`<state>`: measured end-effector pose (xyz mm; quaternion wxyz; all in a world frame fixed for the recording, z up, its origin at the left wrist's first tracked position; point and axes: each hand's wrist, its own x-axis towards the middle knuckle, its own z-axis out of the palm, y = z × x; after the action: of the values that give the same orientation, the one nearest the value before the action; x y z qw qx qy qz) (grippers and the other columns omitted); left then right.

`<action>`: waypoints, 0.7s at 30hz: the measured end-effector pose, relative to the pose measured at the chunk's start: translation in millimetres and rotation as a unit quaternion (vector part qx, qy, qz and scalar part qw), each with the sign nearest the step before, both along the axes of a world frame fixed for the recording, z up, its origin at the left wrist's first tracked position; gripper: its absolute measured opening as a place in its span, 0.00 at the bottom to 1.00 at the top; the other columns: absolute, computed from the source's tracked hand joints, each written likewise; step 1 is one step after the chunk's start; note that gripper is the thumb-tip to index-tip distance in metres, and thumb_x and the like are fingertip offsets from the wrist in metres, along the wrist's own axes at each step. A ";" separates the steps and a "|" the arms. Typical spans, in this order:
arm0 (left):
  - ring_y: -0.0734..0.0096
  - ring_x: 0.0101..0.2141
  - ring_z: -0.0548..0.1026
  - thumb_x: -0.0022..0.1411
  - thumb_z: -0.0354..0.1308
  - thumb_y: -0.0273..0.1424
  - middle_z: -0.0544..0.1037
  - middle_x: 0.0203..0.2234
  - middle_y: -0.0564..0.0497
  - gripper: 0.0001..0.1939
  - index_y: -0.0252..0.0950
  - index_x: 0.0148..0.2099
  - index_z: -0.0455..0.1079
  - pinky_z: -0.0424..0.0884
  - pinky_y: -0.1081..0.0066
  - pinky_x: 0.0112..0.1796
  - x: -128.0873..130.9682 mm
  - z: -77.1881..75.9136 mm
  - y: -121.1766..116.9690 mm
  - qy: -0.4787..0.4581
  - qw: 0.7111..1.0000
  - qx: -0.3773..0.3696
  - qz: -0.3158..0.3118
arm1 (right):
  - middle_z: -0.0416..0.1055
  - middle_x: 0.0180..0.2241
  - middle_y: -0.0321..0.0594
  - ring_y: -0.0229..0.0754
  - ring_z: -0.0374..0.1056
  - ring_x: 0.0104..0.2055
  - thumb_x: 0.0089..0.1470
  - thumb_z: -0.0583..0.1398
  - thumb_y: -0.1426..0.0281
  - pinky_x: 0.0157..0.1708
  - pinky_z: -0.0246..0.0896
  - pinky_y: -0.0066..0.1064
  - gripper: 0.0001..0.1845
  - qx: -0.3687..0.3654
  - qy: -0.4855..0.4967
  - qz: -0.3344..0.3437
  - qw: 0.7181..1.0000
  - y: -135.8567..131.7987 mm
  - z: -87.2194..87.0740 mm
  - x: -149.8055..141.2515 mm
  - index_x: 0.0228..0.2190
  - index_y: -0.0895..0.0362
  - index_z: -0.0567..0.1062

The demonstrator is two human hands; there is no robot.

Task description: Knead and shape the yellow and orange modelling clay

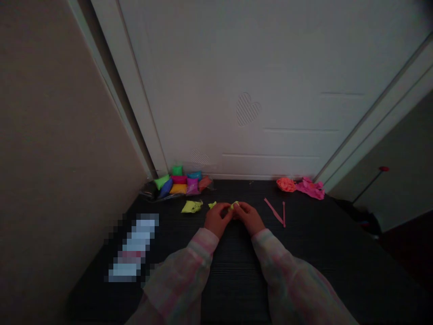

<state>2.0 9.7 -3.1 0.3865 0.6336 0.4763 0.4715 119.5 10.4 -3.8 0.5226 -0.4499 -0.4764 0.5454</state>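
Both hands meet over the middle of the dark table, fingers closed round a small piece of yellow modelling clay (pixel 234 205). My left hand (pixel 217 218) pinches it from the left, and my right hand (pixel 249 217) grips it from the right. Part of the clay is hidden behind the fingers. Just beyond my left hand lies a small yellow scrap (pixel 212 205). Further left is a yellow clay packet (pixel 191 206), which looks torn at its right end. To the right of my right hand rest pink modelling tools (pixel 274 212), two thin sticks set in a V.
Several coloured clay packets (pixel 179 185) lie in clear plastic at the back left. An orange textured lump (pixel 286 184) and a crumpled pink piece (pixel 310 188) sit at the back right. A pixelated bright object (pixel 137 246) lies left. A white panel (pixel 216 90) rises behind the table (pixel 233 280).
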 end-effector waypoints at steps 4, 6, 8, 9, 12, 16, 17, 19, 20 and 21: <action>0.73 0.28 0.69 0.38 0.58 0.29 0.71 0.25 0.51 0.10 0.35 0.28 0.65 0.64 0.72 0.32 2.0 -3.4 1.4 -0.095 0.994 -0.055 -0.007 | 0.65 0.18 0.32 0.31 0.59 0.20 0.36 0.57 0.63 0.22 0.55 0.26 0.11 -0.003 -0.021 -0.007 1.000 -1.7 3.4 -0.1 0.20 0.59 0.70; 0.73 0.28 0.69 0.36 0.59 0.27 0.71 0.23 0.51 0.10 0.34 0.27 0.64 0.64 0.71 0.33 2.9 -3.0 2.9 -0.149 0.985 -0.084 -0.018 | 0.66 0.19 0.33 0.32 0.60 0.21 0.34 0.58 0.63 0.24 0.55 0.26 0.11 -0.005 -0.021 -0.017 1.000 -2.5 4.5 0.1 0.21 0.59 0.70; 0.74 0.27 0.70 0.35 0.59 0.25 0.71 0.23 0.52 0.11 0.33 0.26 0.63 0.64 0.70 0.34 3.4 -1.1 4.1 -0.188 0.976 -0.105 -0.026 | 0.67 0.20 0.33 0.33 0.61 0.23 0.34 0.59 0.64 0.26 0.56 0.27 0.11 0.000 -0.010 -0.024 1.000 -2.8 4.5 0.4 0.22 0.58 0.70; 0.75 0.27 0.70 0.35 0.59 0.24 0.71 0.22 0.52 0.11 0.33 0.25 0.63 0.64 0.70 0.34 3.5 0.1 4.5 -0.206 0.971 -0.115 -0.029 | 0.68 0.20 0.33 0.33 0.62 0.24 0.33 0.59 0.65 0.27 0.56 0.27 0.10 0.004 0.001 -0.025 1.000 -2.6 3.9 0.7 0.22 0.58 0.70; 0.76 0.27 0.70 0.34 0.59 0.23 0.71 0.22 0.52 0.11 0.32 0.25 0.63 0.64 0.70 0.35 3.2 2.3 5.6 -0.252 0.956 -0.143 -0.039 | 0.68 0.20 0.32 0.33 0.63 0.25 0.33 0.60 0.66 0.28 0.57 0.27 0.11 0.008 0.040 -0.026 0.999 -1.2 0.9 1.6 0.24 0.56 0.68; 0.77 0.24 0.69 0.36 0.58 0.24 0.71 0.22 0.52 0.10 0.31 0.27 0.64 0.65 0.72 0.31 2.0 0.8 7.2 -0.262 0.951 -0.159 -0.031 | 0.68 0.20 0.31 0.32 0.63 0.23 0.32 0.61 0.67 0.28 0.56 0.26 0.13 -0.003 0.054 -0.038 0.998 -0.1 0.1 2.5 0.25 0.56 0.65; 0.77 0.23 0.69 0.37 0.58 0.25 0.71 0.21 0.53 0.10 0.31 0.27 0.64 0.65 0.72 0.30 1.7 0.3 7.4 -0.252 0.955 -0.154 -0.019 | 0.68 0.21 0.31 0.33 0.64 0.24 0.32 0.61 0.67 0.28 0.56 0.27 0.13 -0.002 0.048 -0.037 0.998 -0.4 1.0 2.4 0.25 0.56 0.65; 0.78 0.21 0.68 0.37 0.57 0.25 0.69 0.19 0.54 0.09 0.32 0.26 0.63 0.65 0.74 0.27 1.3 0.1 7.2 -0.232 0.964 -0.132 0.010 | 0.69 0.21 0.33 0.34 0.64 0.26 0.32 0.60 0.67 0.30 0.56 0.27 0.12 0.004 0.024 -0.035 0.999 -1.6 3.9 1.8 0.23 0.57 0.66; 0.79 0.21 0.68 0.37 0.57 0.25 0.69 0.18 0.55 0.08 0.32 0.25 0.63 0.65 0.74 0.26 1.3 0.2 6.8 -0.225 0.967 -0.119 0.023 | 0.69 0.22 0.33 0.34 0.64 0.26 0.32 0.60 0.66 0.30 0.56 0.28 0.11 0.009 0.008 -0.036 0.999 -2.2 5.4 1.3 0.23 0.57 0.67; 0.79 0.20 0.68 0.37 0.57 0.25 0.68 0.18 0.56 0.07 0.32 0.24 0.62 0.65 0.75 0.26 1.3 0.4 6.3 -0.220 0.969 -0.107 0.031 | 0.69 0.22 0.34 0.35 0.64 0.27 0.32 0.61 0.67 0.31 0.56 0.28 0.11 0.014 -0.007 -0.041 0.999 -2.8 6.7 0.8 0.22 0.58 0.67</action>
<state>3.3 16.0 -2.8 0.5328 0.4543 0.4464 0.5572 120.2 7.6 2.9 0.5473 -0.4656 -0.4691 0.5134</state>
